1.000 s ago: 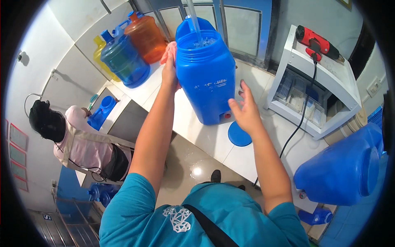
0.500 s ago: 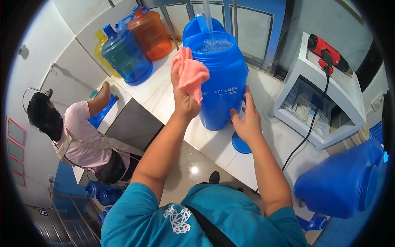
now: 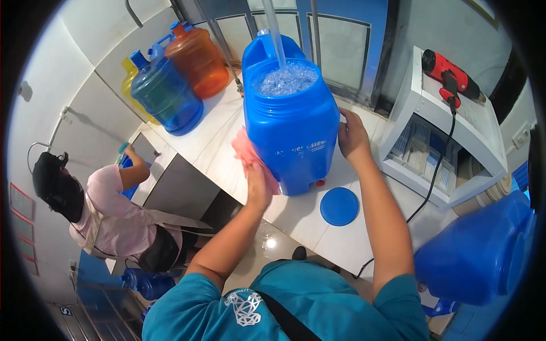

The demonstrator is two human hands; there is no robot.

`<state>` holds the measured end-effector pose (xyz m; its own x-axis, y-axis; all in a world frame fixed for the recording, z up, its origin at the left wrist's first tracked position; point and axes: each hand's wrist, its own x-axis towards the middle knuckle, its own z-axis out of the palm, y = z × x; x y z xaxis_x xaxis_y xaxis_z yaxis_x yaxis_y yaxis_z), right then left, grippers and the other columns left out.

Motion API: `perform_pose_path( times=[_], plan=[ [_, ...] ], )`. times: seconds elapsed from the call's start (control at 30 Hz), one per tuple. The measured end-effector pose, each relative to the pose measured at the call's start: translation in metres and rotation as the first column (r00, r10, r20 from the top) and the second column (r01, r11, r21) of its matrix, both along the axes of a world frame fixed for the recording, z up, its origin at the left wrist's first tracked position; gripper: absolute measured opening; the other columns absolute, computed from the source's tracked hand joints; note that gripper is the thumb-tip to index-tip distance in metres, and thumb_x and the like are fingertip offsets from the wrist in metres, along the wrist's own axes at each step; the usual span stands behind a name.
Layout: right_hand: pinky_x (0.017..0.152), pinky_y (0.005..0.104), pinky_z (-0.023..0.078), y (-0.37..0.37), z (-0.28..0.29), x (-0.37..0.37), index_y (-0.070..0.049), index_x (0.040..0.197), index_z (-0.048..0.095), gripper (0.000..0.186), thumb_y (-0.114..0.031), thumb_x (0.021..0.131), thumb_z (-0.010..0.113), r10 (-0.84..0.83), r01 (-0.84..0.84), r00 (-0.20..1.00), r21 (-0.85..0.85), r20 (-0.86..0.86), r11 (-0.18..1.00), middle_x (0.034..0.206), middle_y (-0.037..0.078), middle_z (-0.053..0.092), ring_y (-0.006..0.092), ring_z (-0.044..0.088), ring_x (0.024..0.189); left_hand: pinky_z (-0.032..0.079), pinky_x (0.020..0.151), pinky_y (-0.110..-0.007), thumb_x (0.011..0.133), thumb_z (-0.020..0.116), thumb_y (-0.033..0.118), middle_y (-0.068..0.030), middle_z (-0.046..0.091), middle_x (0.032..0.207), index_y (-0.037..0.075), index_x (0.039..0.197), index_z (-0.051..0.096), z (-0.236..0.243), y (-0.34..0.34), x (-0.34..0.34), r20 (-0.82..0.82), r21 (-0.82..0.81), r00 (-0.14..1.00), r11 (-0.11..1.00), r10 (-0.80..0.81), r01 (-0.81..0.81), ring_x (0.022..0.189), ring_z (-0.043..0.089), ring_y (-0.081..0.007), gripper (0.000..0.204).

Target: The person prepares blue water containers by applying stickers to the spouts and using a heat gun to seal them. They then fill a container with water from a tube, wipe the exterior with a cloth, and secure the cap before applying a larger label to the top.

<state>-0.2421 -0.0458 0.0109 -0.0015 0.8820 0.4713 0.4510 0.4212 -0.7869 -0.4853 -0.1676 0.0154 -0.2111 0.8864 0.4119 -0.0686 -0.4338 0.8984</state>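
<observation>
A large blue water container [image 3: 301, 136] stands upright on the tiled counter, its wide mouth uncovered. A stream of water [image 3: 274, 34] pours into it from above, and bubbly water [image 3: 287, 79] shows near the rim. My left hand [image 3: 260, 183] is closed on a pink cloth [image 3: 244, 152] and presses it to the container's lower left side. Against the container's right side rests my right hand [image 3: 354, 136], fingers extended and holding nothing; some fingertips are hidden. A small red spigot part [image 3: 320, 183] shows at the container's base. The round blue lid [image 3: 339, 206] lies flat nearby.
At the back left stand blue [image 3: 168, 96], orange [image 3: 199, 59] and yellow jugs. A white cabinet [image 3: 406, 108] with a red heat gun [image 3: 446, 74] on top is at right, its black cord trailing. Another blue container [image 3: 469, 250] lies near right. A co-worker [image 3: 114, 199] works at left.
My left hand has moved the cloth from near the container's rim down to its lower left side. My right hand has shifted higher along the right side. The lid is more visible.
</observation>
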Motion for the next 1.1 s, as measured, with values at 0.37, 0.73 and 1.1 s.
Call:
perform_pose_path(
  times=[0.37,0.73,1.1],
  plan=[
    [0.093,0.0508,0.055,0.045,-0.011,-0.019,-0.009,0.14,0.054,0.043,-0.018,0.098,0.052,0.085,0.238,0.586,-0.272,0.806,0.932,0.136,0.019,0.06,0.0352,0.065,0.109,0.047,0.046,-0.025,0.108,0.031,0.055,-0.0067,0.064,0.079,0.005,0.134,0.049,-0.043,0.043,-0.051,0.145,-0.438,0.989,0.897,0.008,0.057,0.055,0.059,-0.0141,0.059],
    [0.088,0.0414,0.057,-0.12,-0.018,0.035,-0.008,0.135,0.054,0.049,-0.044,0.102,0.059,0.237,-0.392,0.918,-0.65,-0.317,0.651,0.123,0.013,0.066,0.0268,0.068,0.104,0.05,0.091,-0.042,0.097,0.065,0.017,-0.0175,0.067,0.105,0.001,0.118,0.058,0.0,-0.101,-0.02,-0.596,-0.343,0.744,0.933,-0.303,0.106,0.104,0.066,-0.0358,0.028],
    [0.076,0.0333,0.057,-0.198,0.126,0.118,-0.005,0.115,0.059,0.022,-0.023,0.103,0.062,0.087,-0.087,0.913,0.019,-0.399,0.996,0.096,0.009,0.069,0.0145,0.068,0.09,0.036,0.114,-0.051,0.088,0.075,0.033,-0.0246,0.055,0.137,0.003,0.126,0.062,0.078,-0.053,0.09,-0.451,0.2,0.83,0.87,-0.327,0.451,0.13,0.052,-0.0406,0.05]
  ],
)
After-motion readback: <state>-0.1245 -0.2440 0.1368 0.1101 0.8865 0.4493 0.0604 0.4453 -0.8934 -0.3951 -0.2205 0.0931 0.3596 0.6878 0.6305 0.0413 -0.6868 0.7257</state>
